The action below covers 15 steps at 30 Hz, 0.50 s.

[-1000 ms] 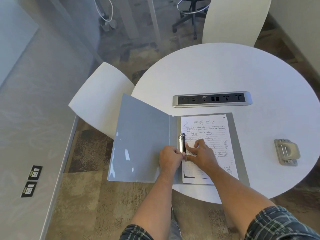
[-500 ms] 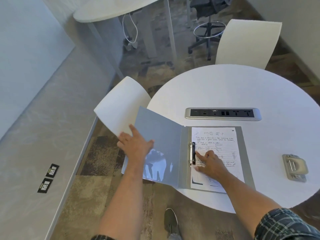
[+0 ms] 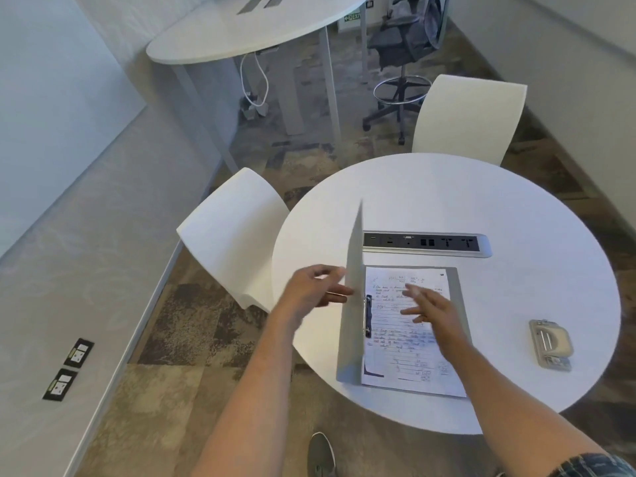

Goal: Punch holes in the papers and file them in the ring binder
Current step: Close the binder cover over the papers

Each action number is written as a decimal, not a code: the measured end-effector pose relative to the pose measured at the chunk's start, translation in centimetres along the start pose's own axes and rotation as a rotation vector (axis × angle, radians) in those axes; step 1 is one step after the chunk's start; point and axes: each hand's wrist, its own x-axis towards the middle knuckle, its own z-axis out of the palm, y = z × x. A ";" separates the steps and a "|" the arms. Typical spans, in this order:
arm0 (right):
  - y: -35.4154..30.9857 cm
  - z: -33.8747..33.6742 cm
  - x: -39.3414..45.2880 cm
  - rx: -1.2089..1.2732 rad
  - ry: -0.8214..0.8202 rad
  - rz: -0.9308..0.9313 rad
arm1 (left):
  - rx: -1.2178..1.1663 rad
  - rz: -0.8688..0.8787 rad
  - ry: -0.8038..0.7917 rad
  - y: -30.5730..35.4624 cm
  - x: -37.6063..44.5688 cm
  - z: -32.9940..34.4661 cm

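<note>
At frame centre, the left hand [image 3: 315,287], fingers straight, touches the binder cover [image 3: 352,294], standing upright; the right hand [image 3: 432,309] lies spread over the paper [image 3: 409,352].

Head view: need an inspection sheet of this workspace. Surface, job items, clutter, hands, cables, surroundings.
Surface: round white table with an inset socket strip.
Job's things: grey ring binder lies on the table, front cover raised near upright; handwritten papers sit on the rings; hole punch stands apart near the table's right edge.
Clutter: nothing seen.
Hands: left hand open at the cover's outer side, blurred; right hand open, fingers spread over the papers.
Cables: white cable loops under the far table.
Surroundings: two white chairs, office chair, carpet.
</note>
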 end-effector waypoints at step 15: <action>2.7 -9.5 -1.9 -0.569 0.079 0.253 | 0.963 0.031 -0.131 -10.7 3.4 11.9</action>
